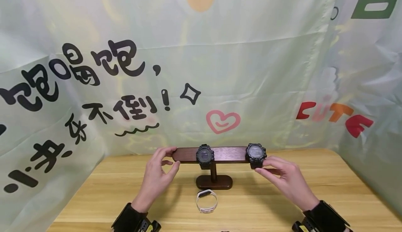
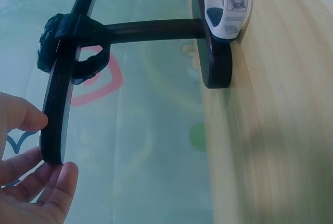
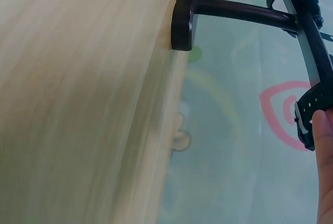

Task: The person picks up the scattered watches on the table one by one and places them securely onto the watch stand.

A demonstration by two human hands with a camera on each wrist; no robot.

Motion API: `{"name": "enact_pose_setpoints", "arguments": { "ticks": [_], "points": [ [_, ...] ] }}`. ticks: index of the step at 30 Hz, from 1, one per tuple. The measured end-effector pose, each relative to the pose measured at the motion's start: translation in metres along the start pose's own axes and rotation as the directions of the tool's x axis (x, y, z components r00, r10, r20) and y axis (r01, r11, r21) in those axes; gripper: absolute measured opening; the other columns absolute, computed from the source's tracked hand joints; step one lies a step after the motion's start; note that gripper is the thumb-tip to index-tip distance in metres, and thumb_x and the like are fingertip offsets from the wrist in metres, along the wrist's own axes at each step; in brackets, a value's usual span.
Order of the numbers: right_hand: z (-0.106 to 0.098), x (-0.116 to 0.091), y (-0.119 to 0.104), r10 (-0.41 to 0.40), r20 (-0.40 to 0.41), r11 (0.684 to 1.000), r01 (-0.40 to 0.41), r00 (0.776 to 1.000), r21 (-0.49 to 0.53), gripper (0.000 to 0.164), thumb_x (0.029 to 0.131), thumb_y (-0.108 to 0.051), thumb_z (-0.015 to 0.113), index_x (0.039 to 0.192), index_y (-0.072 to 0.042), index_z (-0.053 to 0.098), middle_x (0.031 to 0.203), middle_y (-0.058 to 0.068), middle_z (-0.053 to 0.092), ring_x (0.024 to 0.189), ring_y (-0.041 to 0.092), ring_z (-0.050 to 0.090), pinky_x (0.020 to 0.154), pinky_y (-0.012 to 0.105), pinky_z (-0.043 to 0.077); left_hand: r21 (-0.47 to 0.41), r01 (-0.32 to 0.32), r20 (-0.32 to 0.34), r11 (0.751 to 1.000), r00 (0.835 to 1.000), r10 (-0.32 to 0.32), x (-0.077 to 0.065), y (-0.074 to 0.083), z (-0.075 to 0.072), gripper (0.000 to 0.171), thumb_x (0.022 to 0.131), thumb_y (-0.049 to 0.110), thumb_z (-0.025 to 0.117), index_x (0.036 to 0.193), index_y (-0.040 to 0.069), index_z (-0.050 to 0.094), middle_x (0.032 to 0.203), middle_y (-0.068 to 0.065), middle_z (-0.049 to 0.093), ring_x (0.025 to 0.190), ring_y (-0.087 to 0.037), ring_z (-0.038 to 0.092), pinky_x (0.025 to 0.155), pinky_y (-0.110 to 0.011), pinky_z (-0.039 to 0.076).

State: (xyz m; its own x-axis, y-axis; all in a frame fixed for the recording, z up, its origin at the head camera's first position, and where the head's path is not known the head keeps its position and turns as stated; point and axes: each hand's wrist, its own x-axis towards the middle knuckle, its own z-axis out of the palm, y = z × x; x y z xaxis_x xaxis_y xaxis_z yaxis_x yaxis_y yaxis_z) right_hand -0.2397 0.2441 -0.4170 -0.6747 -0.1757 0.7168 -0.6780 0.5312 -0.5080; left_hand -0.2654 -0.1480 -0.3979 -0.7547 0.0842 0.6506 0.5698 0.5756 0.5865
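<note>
A dark brown wooden watch stand (image 1: 231,154) stands on the table, its T-bar crosswise. My left hand (image 1: 157,178) holds the bar's left end between thumb and fingers; in the left wrist view the thumb (image 2: 32,117) lies against one side and the fingers curl at the end. One black digital watch (image 1: 205,154) is strapped round the bar near the middle. A second black watch (image 1: 255,151) is round the right end. My right hand (image 1: 289,178) pinches its strap at the side, with the thumb (image 3: 323,135) against the strap in the right wrist view.
A white fitness band (image 1: 207,210) with a dark display rests on the wooden table (image 1: 125,190) in front of the stand's base (image 1: 214,183). Behind the table hangs a pale printed cloth (image 1: 257,68) with lettering and a pink heart. Another cloth panel closes off the right side.
</note>
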Motion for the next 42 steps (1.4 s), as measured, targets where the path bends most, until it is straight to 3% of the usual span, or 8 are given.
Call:
{"name": "enact_pose_setpoints", "arguments": {
  "ticks": [8, 19, 30, 37, 42],
  "points": [
    [0.008, 0.002, 0.001, 0.018, 0.023, 1.000, -0.017, 1.000, -0.024, 0.029, 0.086, 0.005, 0.084, 0.094, -0.022, 0.080, 0.095, -0.007, 0.076, 0.086, -0.003, 0.071, 0.075, 0.015, 0.063, -0.017, 0.000, -0.004, 1.000, 1.000, 0.000, 0.001, 0.000, -0.001, 0.043, 0.089, -0.004, 0.081, 0.129, 0.003, 0.071, 0.125, -0.011, 0.069, 0.109, -0.025, 0.068, 0.084, -0.035, 0.067],
    [0.012, -0.001, 0.002, -0.010, -0.001, 1.000, 0.010, 1.000, -0.024, 0.027, 0.088, 0.007, 0.081, 0.098, -0.018, 0.083, 0.099, 0.001, 0.080, 0.090, -0.007, 0.070, 0.074, 0.008, 0.059, -0.020, 0.004, 0.006, 1.000, 1.000, -0.004, 0.000, 0.000, 0.001, 0.043, 0.089, -0.004, 0.081, 0.130, 0.003, 0.071, 0.125, -0.011, 0.069, 0.109, -0.024, 0.068, 0.084, -0.033, 0.067],
    [0.011, -0.002, 0.003, -0.028, -0.020, 0.992, 0.026, 0.999, -0.122, 0.032, 0.085, 0.004, 0.085, 0.096, -0.025, 0.082, 0.099, -0.010, 0.079, 0.093, -0.002, 0.071, 0.088, 0.001, 0.050, -0.023, 0.007, 0.009, 1.000, 1.000, -0.007, 0.000, 0.001, 0.001, 0.043, 0.089, -0.004, 0.081, 0.130, 0.003, 0.071, 0.128, -0.012, 0.069, 0.110, -0.026, 0.069, 0.085, -0.033, 0.067],
    [0.011, -0.002, 0.001, 0.035, -0.050, 0.988, -0.042, 0.998, -0.150, 0.028, 0.085, -0.001, 0.087, 0.096, -0.026, 0.081, 0.092, -0.012, 0.080, 0.087, -0.004, 0.071, 0.079, 0.003, 0.052, -0.019, 0.012, 0.008, 1.000, 1.000, -0.011, 0.000, 0.002, 0.001, 0.042, 0.089, -0.004, 0.081, 0.129, 0.003, 0.071, 0.127, -0.012, 0.069, 0.110, -0.025, 0.069, 0.085, -0.030, 0.067],
    [0.011, 0.000, -0.002, 0.074, -0.075, 0.982, -0.085, 0.994, -0.166, 0.026, 0.086, -0.003, 0.088, 0.096, -0.026, 0.080, 0.088, -0.010, 0.080, 0.082, -0.006, 0.069, 0.066, 0.011, 0.055, -0.011, 0.023, 0.013, 1.000, 1.000, -0.023, 0.000, 0.001, 0.000, 0.043, 0.089, -0.003, 0.081, 0.131, 0.005, 0.071, 0.128, -0.011, 0.069, 0.111, -0.024, 0.068, 0.085, -0.031, 0.067]
  ]
}}
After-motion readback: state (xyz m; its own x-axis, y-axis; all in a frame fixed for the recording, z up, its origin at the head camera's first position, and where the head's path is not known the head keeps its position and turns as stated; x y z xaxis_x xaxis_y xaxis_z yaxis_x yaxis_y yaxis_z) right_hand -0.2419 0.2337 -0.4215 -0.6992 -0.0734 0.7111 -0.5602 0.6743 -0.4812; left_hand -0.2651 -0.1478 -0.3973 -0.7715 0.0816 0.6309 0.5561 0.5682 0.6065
